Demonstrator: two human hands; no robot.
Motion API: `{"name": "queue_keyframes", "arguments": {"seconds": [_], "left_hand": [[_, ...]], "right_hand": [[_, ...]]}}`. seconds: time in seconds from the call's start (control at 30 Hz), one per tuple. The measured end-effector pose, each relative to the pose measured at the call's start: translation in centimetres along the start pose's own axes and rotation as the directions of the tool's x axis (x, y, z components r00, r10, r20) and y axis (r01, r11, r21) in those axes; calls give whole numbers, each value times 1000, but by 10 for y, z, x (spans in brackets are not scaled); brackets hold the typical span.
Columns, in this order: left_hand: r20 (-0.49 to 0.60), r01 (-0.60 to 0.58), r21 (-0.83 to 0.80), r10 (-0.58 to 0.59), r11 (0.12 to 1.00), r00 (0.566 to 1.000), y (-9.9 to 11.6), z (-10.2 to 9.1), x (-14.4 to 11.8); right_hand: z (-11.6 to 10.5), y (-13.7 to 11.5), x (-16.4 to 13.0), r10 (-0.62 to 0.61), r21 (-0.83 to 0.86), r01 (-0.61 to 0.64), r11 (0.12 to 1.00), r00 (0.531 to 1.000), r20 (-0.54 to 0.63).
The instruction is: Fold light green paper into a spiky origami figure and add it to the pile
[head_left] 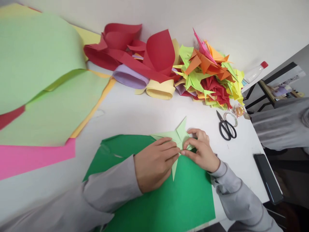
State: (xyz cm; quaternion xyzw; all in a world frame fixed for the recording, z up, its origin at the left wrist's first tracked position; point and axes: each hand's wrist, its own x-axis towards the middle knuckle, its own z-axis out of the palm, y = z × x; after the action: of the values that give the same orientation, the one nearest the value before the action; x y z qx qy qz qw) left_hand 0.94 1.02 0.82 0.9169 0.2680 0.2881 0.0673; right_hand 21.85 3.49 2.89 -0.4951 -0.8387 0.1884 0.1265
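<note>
A pale green folded paper star (pixel 178 136) with long pointed tips lies on a dark green sheet (pixel 188 193). My left hand (pixel 156 162) rests across its lower left part, fingers together and holding it down; the thumb is hidden. From the right, my right hand (pixel 201 151) pinches the star's edge between thumb and bent fingers. The two hands' fingertips meet near the star's middle. One tip points up, one to the left and another down below my fingers.
A heap of colourful folded paper stars (pixel 207 74) lies at the back, beside curled red sheets (pixel 160 51). Large light green sheets (pixel 41 64) cover the left. Scissors (pixel 225 127), a tape roll (pixel 231 119) and a black phone (pixel 267 177) are on the right. A person's grey sleeve (pixel 280 124) shows beyond.
</note>
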Motion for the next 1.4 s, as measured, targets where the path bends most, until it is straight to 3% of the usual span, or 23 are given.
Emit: {"name": "queue_keyframes", "arguments": {"seconds": [0.27, 0.53, 1.07, 1.4], "left_hand": [[47, 26, 57, -29, 998, 998, 6, -1, 3], [19, 8, 133, -11, 991, 1000, 10, 3, 4], [-38, -25, 51, 27, 998, 999, 7, -2, -1], [-35, 52, 45, -51, 998, 998, 10, 3, 4]], "right_hand": [[0, -2, 1, 21, 14, -21, 1000, 1000, 5], [0, -1, 1, 19, 29, -19, 999, 1000, 11], [0, -2, 1, 17, 34, -18, 999, 1000, 7], [-2, -2, 1, 16, 48, -18, 999, 999, 39]]}}
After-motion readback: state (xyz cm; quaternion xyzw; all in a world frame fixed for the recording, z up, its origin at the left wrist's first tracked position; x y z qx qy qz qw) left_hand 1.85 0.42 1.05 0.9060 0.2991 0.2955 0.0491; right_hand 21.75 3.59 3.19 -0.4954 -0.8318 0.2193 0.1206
